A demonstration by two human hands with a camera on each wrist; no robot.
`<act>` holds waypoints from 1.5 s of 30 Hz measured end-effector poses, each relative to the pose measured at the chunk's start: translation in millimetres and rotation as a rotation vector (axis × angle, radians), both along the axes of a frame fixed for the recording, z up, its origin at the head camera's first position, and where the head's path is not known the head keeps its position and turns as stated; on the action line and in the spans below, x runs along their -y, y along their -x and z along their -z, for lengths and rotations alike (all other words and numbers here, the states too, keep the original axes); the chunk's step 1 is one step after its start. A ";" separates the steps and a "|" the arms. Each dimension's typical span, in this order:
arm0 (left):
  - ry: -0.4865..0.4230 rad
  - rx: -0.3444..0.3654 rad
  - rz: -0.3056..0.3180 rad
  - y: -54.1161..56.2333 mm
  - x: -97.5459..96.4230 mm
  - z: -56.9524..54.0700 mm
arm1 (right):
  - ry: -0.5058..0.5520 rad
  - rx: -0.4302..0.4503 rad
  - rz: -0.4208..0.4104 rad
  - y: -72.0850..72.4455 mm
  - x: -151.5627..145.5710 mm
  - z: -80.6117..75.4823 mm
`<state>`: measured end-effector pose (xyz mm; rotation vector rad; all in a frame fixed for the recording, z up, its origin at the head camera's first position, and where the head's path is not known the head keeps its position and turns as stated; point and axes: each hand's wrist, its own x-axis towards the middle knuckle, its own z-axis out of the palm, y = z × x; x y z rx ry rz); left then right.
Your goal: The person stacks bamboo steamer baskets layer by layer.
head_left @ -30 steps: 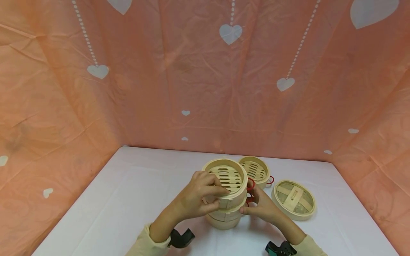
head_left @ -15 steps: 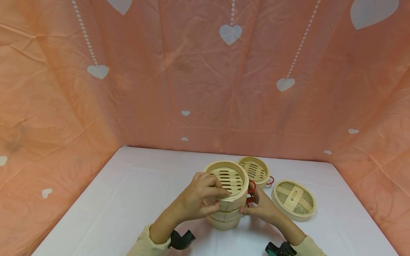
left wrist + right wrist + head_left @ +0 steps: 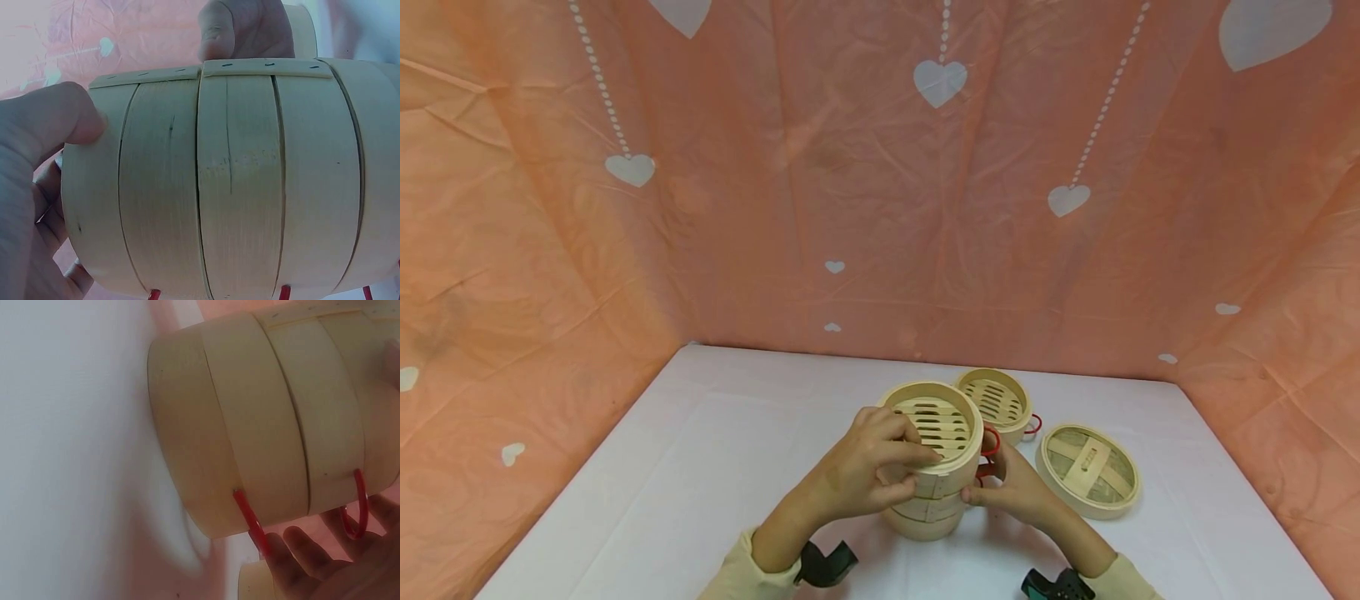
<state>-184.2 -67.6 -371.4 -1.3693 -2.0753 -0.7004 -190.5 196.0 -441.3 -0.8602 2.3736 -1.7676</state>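
An upper bamboo steamer basket sits on a lower bamboo steamer basket, rims meeting along a seam. My left hand grips the upper basket's wall, fingers over the rim onto the slatted floor and thumb on the outside. From the right, my right hand holds the stack near the join, with its thumb on the near side. Its fingers reach past the red handles, partly hidden in the head view. The upper basket's red handle points right.
Behind the stack stands another slatted steamer basket with a red handle. To the right lies a round woven steamer lid. A white tabletop meets an orange cloth backdrop with hearts at the back and sides.
The upper basket has come down slightly onto the lower one, and its tilt has lessened. My left hand went down a little with it; my right hand has barely moved.
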 end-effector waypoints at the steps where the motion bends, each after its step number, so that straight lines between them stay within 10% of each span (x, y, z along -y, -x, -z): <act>1: 0.000 -0.001 0.000 -0.1 0.0 0.1 | -0.001 -0.002 0.000 0.0 -0.1 0.2; 35: -0.003 0.039 -0.024 -1.3 -2.1 0.9 | 0.001 -0.008 -0.003 -0.3 -1.3 -2.5; 45: -0.231 0.191 0.096 0.2 4.9 -2.2 | -0.036 -0.126 -0.001 0.3 -8.9 -12.3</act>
